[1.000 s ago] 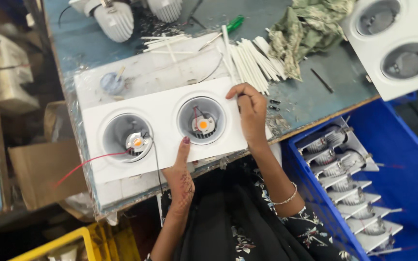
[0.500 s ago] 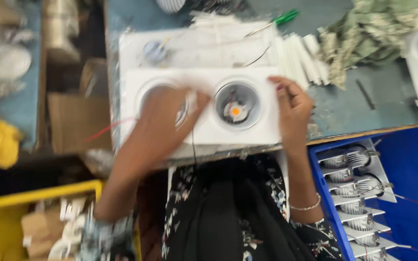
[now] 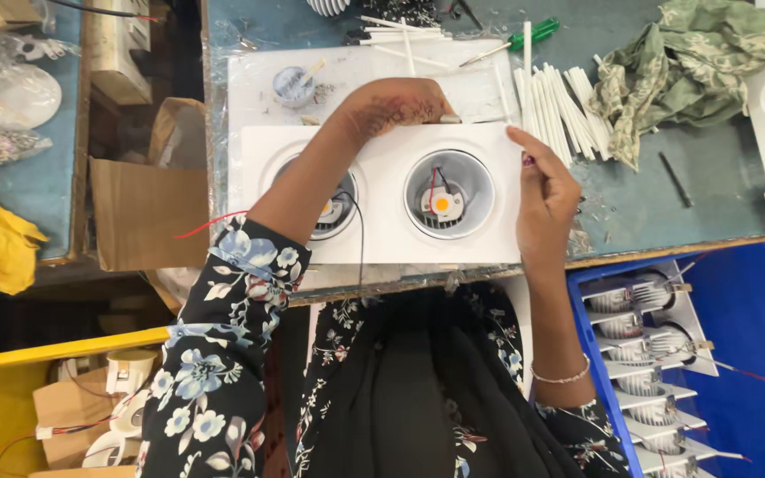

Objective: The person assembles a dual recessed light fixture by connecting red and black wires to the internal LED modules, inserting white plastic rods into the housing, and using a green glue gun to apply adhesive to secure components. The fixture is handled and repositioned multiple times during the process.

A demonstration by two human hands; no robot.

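While the left hand (image 3: 396, 104) curls its fingers over the far edge of the white twin-lamp housing (image 3: 382, 199), its grip is closed on that edge, forearm crossing the left lamp well. The right hand (image 3: 544, 196) grasps the housing's right edge, thumb on top, fingers beneath. The housing lies flat at the near edge of the blue tabletop (image 3: 666, 204), with an orange LED chip visible in the right well (image 3: 447, 195). Just beyond it sit a white tray (image 3: 356, 71) with a small cup (image 3: 293, 85), white sticks (image 3: 555, 102) and a green rag (image 3: 683, 62). A blue bin (image 3: 745, 336) of lamp parts stands to the right, and a cardboard box (image 3: 148, 208) to the left.
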